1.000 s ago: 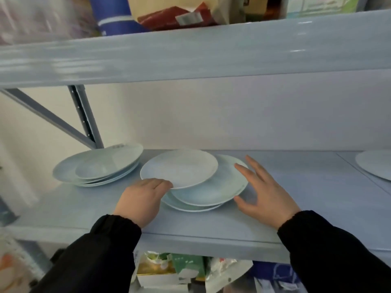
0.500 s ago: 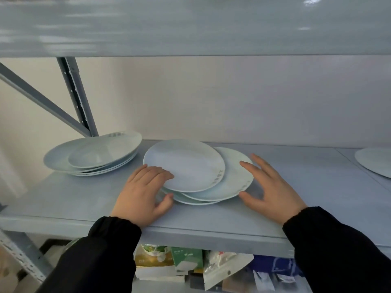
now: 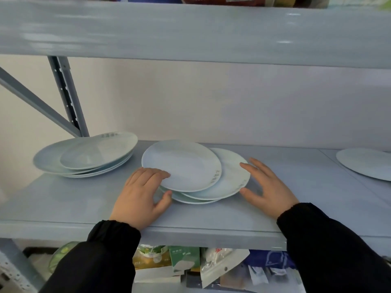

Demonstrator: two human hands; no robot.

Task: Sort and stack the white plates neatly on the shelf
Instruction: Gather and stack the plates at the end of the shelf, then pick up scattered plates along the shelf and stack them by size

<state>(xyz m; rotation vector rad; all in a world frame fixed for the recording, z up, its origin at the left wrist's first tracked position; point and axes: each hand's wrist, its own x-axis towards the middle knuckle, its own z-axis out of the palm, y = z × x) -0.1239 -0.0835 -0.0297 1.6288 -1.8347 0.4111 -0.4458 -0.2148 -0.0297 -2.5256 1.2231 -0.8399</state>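
A loose pile of three white plates lies mid-shelf. Its top plate sits shifted left over the second plate, and a third plate peeks out below. My left hand grips the pile's left edge, fingers curled over the top plate's rim and thumb against the lower plates. My right hand is spread flat on the shelf, fingertips and thumb touching the second plate's right rim. Another uneven plate pile rests at the left. A single plate lies at the far right.
The upper shelf board hangs low over the plates. A grey upright post with a diagonal brace stands behind the left pile. Packets and boxes fill the shelf below. A pale wall closes the back.
My left fingers have slid up over the top plate's rim and the thumb has closed under it. My right hand has moved in against the pile's right edge.
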